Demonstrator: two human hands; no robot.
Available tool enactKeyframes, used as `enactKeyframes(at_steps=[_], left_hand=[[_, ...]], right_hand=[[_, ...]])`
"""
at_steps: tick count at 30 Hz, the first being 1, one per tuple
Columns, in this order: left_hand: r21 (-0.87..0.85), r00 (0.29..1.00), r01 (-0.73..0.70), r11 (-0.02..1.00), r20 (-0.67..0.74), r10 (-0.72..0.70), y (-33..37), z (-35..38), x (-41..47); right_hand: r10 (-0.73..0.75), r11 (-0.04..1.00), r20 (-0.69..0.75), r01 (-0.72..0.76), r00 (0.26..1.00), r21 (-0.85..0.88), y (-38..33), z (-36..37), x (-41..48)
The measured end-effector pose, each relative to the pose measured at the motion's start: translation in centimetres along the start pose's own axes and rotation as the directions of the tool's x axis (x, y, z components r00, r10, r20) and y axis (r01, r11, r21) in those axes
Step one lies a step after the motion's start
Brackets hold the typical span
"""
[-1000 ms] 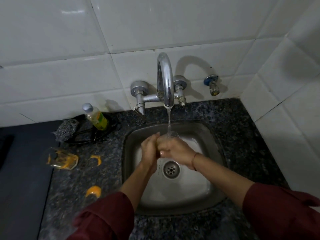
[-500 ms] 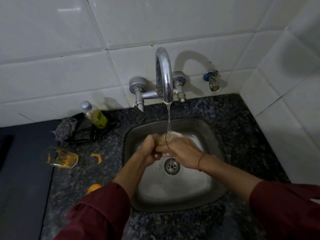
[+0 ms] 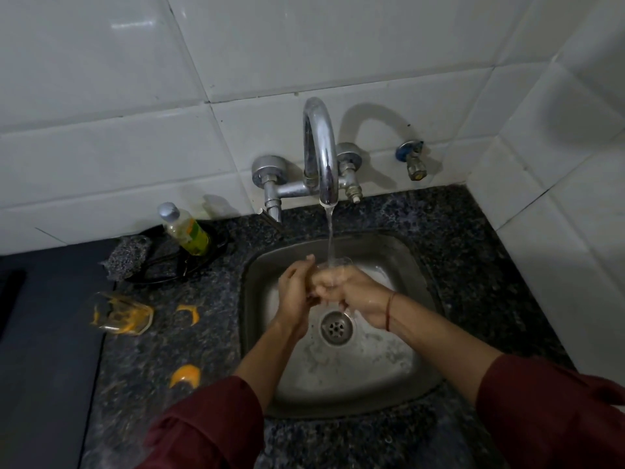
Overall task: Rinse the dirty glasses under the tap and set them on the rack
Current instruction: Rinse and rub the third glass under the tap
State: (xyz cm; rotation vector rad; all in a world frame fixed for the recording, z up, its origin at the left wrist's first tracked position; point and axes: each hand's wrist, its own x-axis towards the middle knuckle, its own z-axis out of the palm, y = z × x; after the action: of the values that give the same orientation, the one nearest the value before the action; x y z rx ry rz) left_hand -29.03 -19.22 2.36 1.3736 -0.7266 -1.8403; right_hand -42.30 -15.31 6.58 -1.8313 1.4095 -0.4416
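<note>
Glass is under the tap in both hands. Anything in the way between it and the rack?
Cannot tell: no rack shows in the head view. The glass sits in the grip of the left hand and right hand, over the sink. Nothing visible hems it in.

Readable text: none showing anywhere.
Bottle (image 3: 186, 230) label: showing only green and yellow patches, too blurred for any words.
Tap (image 3: 319, 150): carrying no legible mark.
Wall tiles (image 3: 101, 157): bearing no signs or numbers.
</note>
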Motion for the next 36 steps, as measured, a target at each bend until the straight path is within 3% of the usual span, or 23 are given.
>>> enactKeyframes(at_steps=[2, 4, 6, 8, 10, 11, 13, 14, 15, 16, 18, 20, 21, 24, 25, 27, 29, 30, 32, 33, 34, 35, 36], left_hand=[[0.085, 0.996, -0.027, 0.996, -0.086, 0.035, -0.1, -0.1, 0.6], [0.142, 0.985, 0.171, 0.975, -0.012, -0.171, 0.7, -0.7, 1.0], [0.134, 0.965, 0.246, 0.960, 0.062, -0.256, 1.0, -0.8, 0.7], [0.079, 0.992, 0.124, 0.989, -0.011, -0.124, 0.6, -0.4, 0.5], [0.141, 0.992, 0.016, 0.990, -0.125, 0.002, 0.2, -0.4, 0.5], [0.164, 0.991, 0.065, 0.984, -0.124, -0.045, 0.4, -0.6, 0.5], [0.177, 0.950, 0.307, 0.935, 0.007, -0.313, 1.1, -1.4, 0.5], [0.191, 0.908, 0.394, 0.899, 0.073, -0.413, 1.5, -1.8, 0.2], [0.190, 0.887, 0.424, 0.885, 0.111, -0.449, 1.5, -1.8, -0.1], [0.152, 0.895, 0.410, 0.899, 0.121, -0.429, 1.3, -1.6, -0.3], [0.056, 0.975, 0.210, 0.976, 0.055, -0.213, 0.3, -1.0, -0.2], [0.033, 0.999, -0.001, 0.999, -0.036, 0.003, -0.1, -0.3, 0.0], [0.044, 0.998, 0.000, 0.999, -0.056, 0.003, 0.1, -0.3, 0.3], [0.087, 0.961, 0.271, 0.959, 0.039, -0.275, 1.3, -0.9, 1.1], [0.086, 0.940, 0.329, 0.940, 0.067, -0.335, 1.5, -1.0, 1.3], [0.084, 0.955, 0.286, 0.954, 0.057, -0.291, 1.5, -0.6, 1.3], [0.109, 0.996, 0.089, 0.990, -0.019, -0.087, 1.2, 0.1, 1.0], [0.144, 0.998, 0.015, 0.989, -0.059, -0.007, 1.3, 0.3, 0.9], [0.199, 0.995, 0.081, 0.977, -0.071, -0.068, 2.0, 0.4, 1.0], [0.225, 0.984, 0.180, 0.958, -0.042, -0.175, 2.3, 0.1, 1.1], [0.265, 0.965, 0.257, 0.929, -0.013, -0.263, 2.6, -0.4, 1.1], [0.308, 0.951, 0.289, 0.906, 0.014, -0.308, 2.9, -0.8, 0.9], [0.369, 0.951, 0.283, 0.885, 0.016, -0.310, 3.0, -1.2, 0.8]], right_hand=[[-0.034, 0.998, 0.031, 0.033, 0.999, 0.047, 0.3, -0.1, -0.1], [-0.022, 0.973, 0.145, 0.054, 0.989, -0.225, -0.1, 0.2, 0.0], [0.028, 0.934, 0.120, 0.017, 0.992, -0.358, 0.0, 0.0, 0.2], [0.018, 0.991, 0.047, -0.012, 0.999, -0.132, -0.4, -0.2, 0.3], [-0.012, 1.000, -0.006, 0.011, 1.000, -0.012, -1.0, -0.6, 0.2], [-0.039, 0.997, 0.027, 0.040, 0.999, -0.061, -1.0, -0.6, 0.0], [-0.074, 0.956, 0.146, 0.112, 0.986, -0.271, -0.8, -0.2, -0.1], [-0.035, 0.909, 0.191, 0.110, 0.981, -0.402, -0.5, -0.2, 0.0], [0.021, 0.906, 0.193, 0.064, 0.981, -0.419, -0.2, -0.3, -0.1], [0.065, 0.935, 0.179, 0.003, 0.982, -0.354, 0.0, -0.2, 0.1], [0.120, 0.993, 0.119, -0.122, 0.986, 0.010, 0.0, -0.1, 0.2], [0.163, 0.934, 0.072, -0.178, 0.984, 0.311, -0.4, -0.4, -0.3], [0.130, 0.942, 0.074, -0.146, 0.989, 0.301, -0.1, -0.3, -0.4], [0.048, 0.984, 0.145, -0.022, 0.988, -0.176, -0.1, -0.3, 0.0], [0.068, 0.981, 0.140, -0.041, 0.988, -0.188, 0.0, -0.3, 0.2], [0.132, 0.984, 0.087, -0.141, 0.987, 0.112, 0.1, -0.2, 0.7], [0.299, 0.803, 0.036, -0.272, 0.953, 0.530, -0.1, -0.5, 0.8], [0.305, 0.766, 0.031, -0.264, 0.952, 0.586, 0.1, -0.5, 0.7], [0.148, 0.912, 0.019, -0.144, 0.989, 0.384, 0.7, -0.3, 0.6], [0.062, 0.987, 0.064, -0.071, 0.996, 0.145, 0.7, -0.1, 0.5], [0.026, 0.998, 0.112, -0.019, 0.993, -0.067, 0.6, 0.0, 0.3], [0.020, 0.986, 0.117, 0.000, 0.993, -0.164, 0.9, 0.2, 0.4], [0.017, 0.990, 0.089, -0.004, 0.996, -0.144, 0.8, 0.5, 0.4]])
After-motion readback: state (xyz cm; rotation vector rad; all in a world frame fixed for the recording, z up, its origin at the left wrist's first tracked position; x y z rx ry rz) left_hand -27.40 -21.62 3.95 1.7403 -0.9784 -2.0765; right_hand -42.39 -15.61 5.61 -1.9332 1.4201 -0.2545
